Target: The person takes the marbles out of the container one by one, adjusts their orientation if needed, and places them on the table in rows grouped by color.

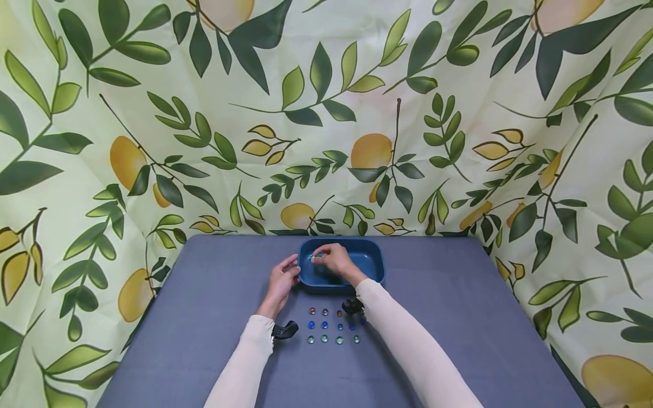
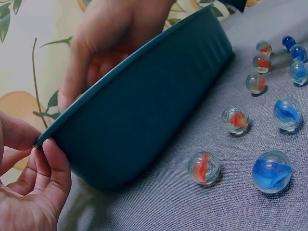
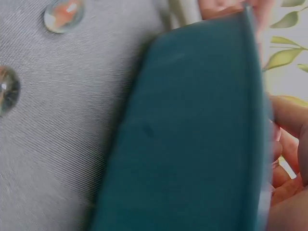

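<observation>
A dark blue plastic tray (image 1: 368,265) stands at the back of the table. My left hand (image 1: 283,279) pinches its left rim between thumb and fingers, which the left wrist view shows closely (image 2: 33,187). My right hand (image 1: 334,260) reaches over the tray's inside, fingers bent together, with a small glassy marble (image 1: 313,259) at the fingertips. In the right wrist view the tray wall (image 3: 183,130) hides part of the right fingers (image 3: 288,113). In front of the tray lie rows of glass marbles: red-streaked (image 2: 204,167), blue-streaked (image 2: 272,171) and greenish (image 1: 324,338).
The tray and marbles rest on a grey cloth-covered table (image 1: 214,317). Behind and beside it hangs a curtain with lemons and leaves (image 1: 326,187). My right forearm (image 1: 403,334) passes beside the right end of the marble rows.
</observation>
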A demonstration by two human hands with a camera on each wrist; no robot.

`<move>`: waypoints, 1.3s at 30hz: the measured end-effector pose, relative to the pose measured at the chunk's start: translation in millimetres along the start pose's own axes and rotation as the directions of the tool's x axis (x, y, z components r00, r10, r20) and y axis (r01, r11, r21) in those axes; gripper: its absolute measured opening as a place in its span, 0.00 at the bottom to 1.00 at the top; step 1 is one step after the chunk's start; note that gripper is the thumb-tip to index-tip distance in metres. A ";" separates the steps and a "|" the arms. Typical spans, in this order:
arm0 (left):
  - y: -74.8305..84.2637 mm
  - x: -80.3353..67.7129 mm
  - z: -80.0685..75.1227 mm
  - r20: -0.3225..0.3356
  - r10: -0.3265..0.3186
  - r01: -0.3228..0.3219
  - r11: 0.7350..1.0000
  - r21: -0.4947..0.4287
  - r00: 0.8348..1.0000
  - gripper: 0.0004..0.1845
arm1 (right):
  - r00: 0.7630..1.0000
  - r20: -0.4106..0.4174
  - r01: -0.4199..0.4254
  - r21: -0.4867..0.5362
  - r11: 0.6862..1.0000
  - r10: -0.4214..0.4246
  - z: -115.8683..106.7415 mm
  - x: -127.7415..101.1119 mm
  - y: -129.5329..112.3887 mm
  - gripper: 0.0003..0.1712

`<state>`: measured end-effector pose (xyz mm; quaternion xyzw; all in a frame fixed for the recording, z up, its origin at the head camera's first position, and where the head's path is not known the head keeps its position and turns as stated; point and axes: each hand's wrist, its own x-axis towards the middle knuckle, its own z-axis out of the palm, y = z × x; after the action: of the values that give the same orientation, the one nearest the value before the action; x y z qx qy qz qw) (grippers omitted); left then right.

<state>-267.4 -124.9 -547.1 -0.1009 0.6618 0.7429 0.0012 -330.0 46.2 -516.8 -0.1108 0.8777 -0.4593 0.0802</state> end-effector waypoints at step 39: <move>4.1 -2.6 -0.1 0.001 -0.015 0.015 1.000 0.025 1.000 0.25 | 0.989 -0.133 0.088 0.128 0.988 -0.071 -57.7 -139.7 28.6 0.08</move>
<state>-265.3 -125.1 -542.7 -0.1055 0.6702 0.7346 0.0087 -213.0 145.0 -502.3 -0.1105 0.8433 -0.5258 0.0126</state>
